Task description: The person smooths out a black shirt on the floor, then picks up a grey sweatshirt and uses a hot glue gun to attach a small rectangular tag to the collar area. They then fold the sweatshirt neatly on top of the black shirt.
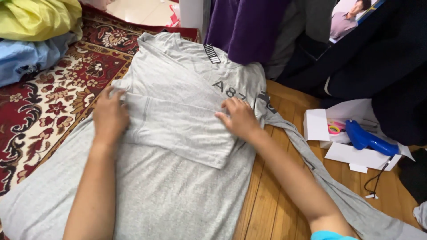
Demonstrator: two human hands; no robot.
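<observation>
Grey cotton T-shirt [178, 146] lay flat across a red patterned rug [49, 98] and wooden floor [275, 200], its long axis running from the near hem to the collar pointing away. Both hands pressed down on 1 folded-in sleeve, left hand [110, 116] and right hand [240, 118] with fingers flat, gripping nothing. A white box [356, 153] holding a blue tool [367, 138] sat well to the right.

We see a wooden plank floor [275, 204] on the right and a red patterned carpet [49, 98] on the left. Far left lie a yellow cloth [40, 18] and a blue cloth [26, 58]. At the far side hang purple fabric [244, 26] and dark clothing [378, 58]. A white open box [356, 155] sits near right.
</observation>
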